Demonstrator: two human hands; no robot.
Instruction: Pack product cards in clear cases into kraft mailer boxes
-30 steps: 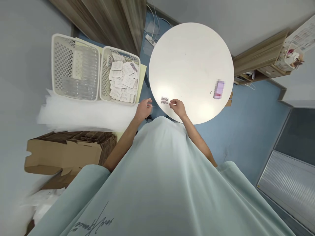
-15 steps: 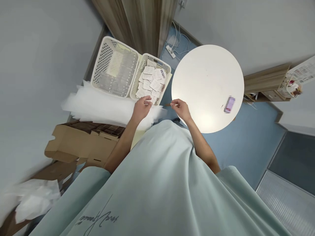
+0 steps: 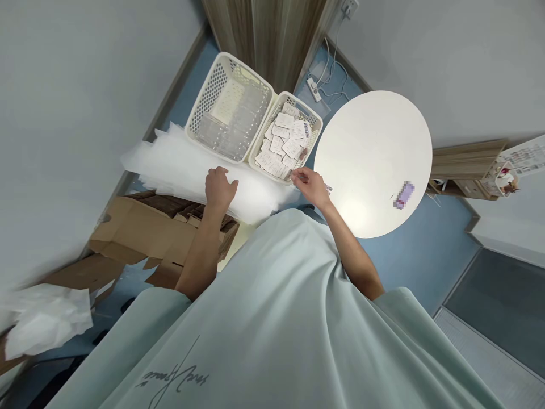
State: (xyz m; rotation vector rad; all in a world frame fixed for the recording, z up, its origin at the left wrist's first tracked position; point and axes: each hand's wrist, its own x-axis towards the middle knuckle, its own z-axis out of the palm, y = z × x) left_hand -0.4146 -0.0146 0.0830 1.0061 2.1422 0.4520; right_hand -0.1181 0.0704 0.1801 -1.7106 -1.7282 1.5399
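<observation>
My left hand [image 3: 220, 190] is over a pile of thin white translucent sheets [image 3: 170, 156], its thumb apart from the curled fingers. Nothing shows in it, and whether it touches the pile I cannot tell. Beside the near rim of a small white basket [image 3: 254, 161], my right hand [image 3: 313, 186] has its fingers drawn together. Anything between those fingertips is too small to make out. White printed cards [image 3: 277, 146] lie heaped in that basket. A larger white basket [image 3: 207, 94] adjoins it on the left, with clear plastic cases [image 3: 247, 113] inside.
To the right stands a round white table [image 3: 366, 136] with a blurred purple object [image 3: 404, 195]. An open cardboard box [image 3: 136, 227] is at the left, crumpled white plastic [image 3: 51, 318] below it. A power strip [image 3: 314, 90] with cables lies on the floor near a wooden cabinet [image 3: 272, 34].
My left hand has moved left, away from the card basket, onto the white sheets. My right hand now sits closer to that basket's rim. The view has shifted, so the baskets appear farther right.
</observation>
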